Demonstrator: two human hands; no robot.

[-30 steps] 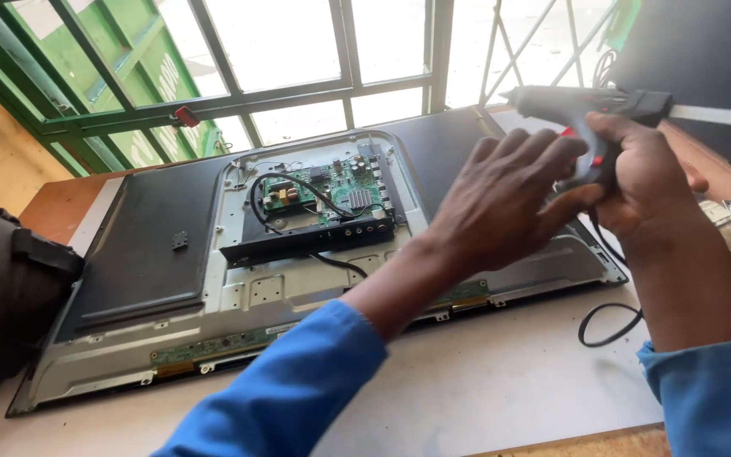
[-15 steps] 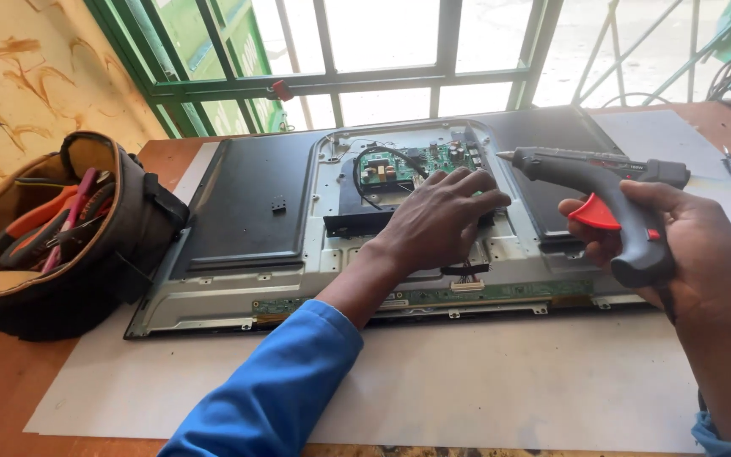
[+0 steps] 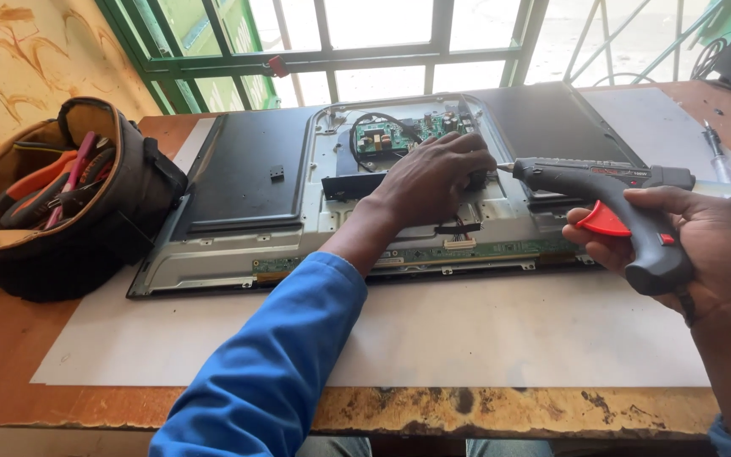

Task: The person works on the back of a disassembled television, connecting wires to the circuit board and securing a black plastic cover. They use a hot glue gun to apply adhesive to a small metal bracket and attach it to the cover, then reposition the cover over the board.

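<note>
Table edge (image 3: 467, 415), worn and stained, lies nearest us, with a white sheet (image 3: 484, 330) spread over it. Our right hand (image 3: 704, 254) grips a dark glue gun (image 3: 611, 190) above the sheet, fingers wrapped round the handle and one finger on the red trigger (image 3: 602, 222); its nozzle points left, just beside our left hand. Our left hand (image 3: 433, 173), in a blue sleeve (image 3: 272, 372), rests palm down on the opened television (image 3: 239, 169), fingers curled loosely over the metal chassis near a black bracket (image 3: 349, 184); we cannot tell whether it holds anything. The television lies face down on the sheet, its back panel partly off, a green circuit board (image 3: 391, 135) just beyond our left hand. A tool bag (image 3: 86, 220) with pliers sits left of it. Green window bars (image 3: 332, 59) stand farthest.
</note>
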